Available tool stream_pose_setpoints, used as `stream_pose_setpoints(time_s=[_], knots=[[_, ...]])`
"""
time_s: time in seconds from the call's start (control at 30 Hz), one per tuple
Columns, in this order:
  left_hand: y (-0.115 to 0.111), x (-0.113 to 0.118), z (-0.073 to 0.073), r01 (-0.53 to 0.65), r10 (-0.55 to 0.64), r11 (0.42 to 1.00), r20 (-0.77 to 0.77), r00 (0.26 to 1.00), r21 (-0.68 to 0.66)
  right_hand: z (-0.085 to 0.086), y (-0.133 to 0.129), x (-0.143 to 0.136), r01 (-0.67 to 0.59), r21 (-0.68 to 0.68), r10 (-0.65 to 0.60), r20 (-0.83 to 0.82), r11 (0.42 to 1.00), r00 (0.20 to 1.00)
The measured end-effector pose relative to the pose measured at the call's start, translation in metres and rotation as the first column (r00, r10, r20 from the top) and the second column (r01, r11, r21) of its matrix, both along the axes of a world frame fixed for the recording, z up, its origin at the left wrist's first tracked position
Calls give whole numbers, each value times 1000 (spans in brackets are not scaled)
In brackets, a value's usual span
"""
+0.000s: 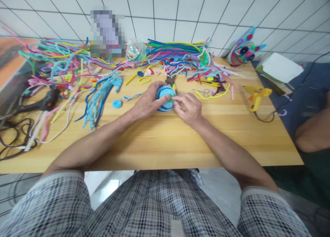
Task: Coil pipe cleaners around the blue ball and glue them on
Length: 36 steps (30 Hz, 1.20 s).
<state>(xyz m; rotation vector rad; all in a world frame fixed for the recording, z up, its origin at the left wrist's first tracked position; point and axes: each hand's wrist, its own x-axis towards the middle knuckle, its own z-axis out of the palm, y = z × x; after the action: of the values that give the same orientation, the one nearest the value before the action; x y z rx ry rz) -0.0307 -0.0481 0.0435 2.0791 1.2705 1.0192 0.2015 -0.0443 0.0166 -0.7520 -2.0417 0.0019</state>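
Observation:
Near the middle of the table, a round coil of blue pipe cleaner (165, 91) is held by my left hand (148, 99). Its fingers wrap the left side and the thumb presses on top. A small green piece (170, 98) shows on the coil beside that thumb. My right hand (189, 108) is closed in a pinch at the coil's right edge, against the green piece; what lies between the fingertips is too small to make out. Pliers (170, 79) lie just behind the coil. To the left are a small blue coil (117, 103) and a twisted blue strand (132, 96).
Loose light-blue pipe cleaners (96, 98) and a black glue gun (42, 102) with cords lie left. Scissors (203, 92) and a yellow glue gun (257, 97) lie right. Colourful pipe cleaners (175, 49) and a decorated mask (243, 51) line the back. Another person's arm (314, 130) shows far right.

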Motion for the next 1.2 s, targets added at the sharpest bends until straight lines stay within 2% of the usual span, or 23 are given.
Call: stream_pose_setpoints(time_s=[0.17, 0.4, 0.5, 0.63, 0.83, 0.97, 1.2], knots=[[0, 3, -5, -72, 72, 996, -8, 997, 48, 0, 0, 0, -8, -43, 8, 12, 999, 1000], [-6, 10, -16, -163, 161, 983, 31, 986, 88, 1, 0, -3, -10, 73, 13, -33, 997, 999], [-8, 11, -18, -166, 161, 981, 59, 985, 98, 0, 1, -3, 11, 58, -11, -13, 998, 1000], [-6, 8, -15, -151, 146, 983, 53, 988, 104, -2, 1, -1, 13, -10, -13, 5, 1000, 1000], [2, -3, 0, -40, 40, 999, 25, 999, 9, -3, 1, -1, -36, 46, 36, -9, 998, 999], [7, -6, 2, 15, -15, 1000, 13, 1000, -9, -4, 1, 0, -51, 14, 51, -1, 999, 999], [8, 0, -14, -140, 132, 985, 77, 988, 104, -5, 4, 0, -9, 53, 9, -15, 999, 1000]])
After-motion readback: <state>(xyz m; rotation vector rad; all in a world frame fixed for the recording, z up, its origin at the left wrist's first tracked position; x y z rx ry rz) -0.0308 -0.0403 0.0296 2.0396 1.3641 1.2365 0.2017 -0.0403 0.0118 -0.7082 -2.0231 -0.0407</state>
